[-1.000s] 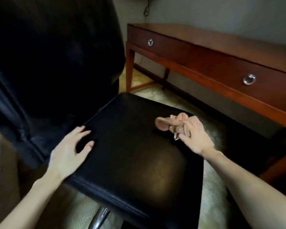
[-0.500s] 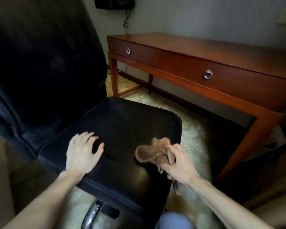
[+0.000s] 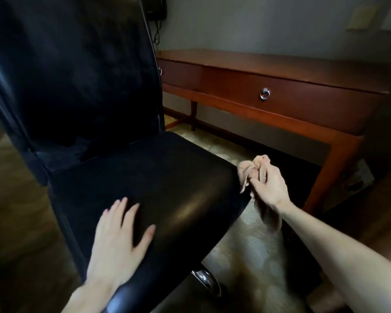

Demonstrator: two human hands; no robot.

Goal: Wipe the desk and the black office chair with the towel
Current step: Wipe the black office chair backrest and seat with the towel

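Black office chair point(image 3: 127, 123): tall backrest at left, glossy seat in centre, chrome base part under front edge.
Desk point(image 3: 291, 86): reddish wood, against wall behind chair, ring pull point(image 3: 265, 94) on drawer front.
Left hand point(image 3: 120, 242): flat on near part of seat, fingers spread and straight.
Right hand point(image 3: 269, 186): just off seat's right edge, fingers curled round towel.
Towel point(image 3: 250, 170): pinkish, bunched, touching seat's right corner, tail hanging below hand.
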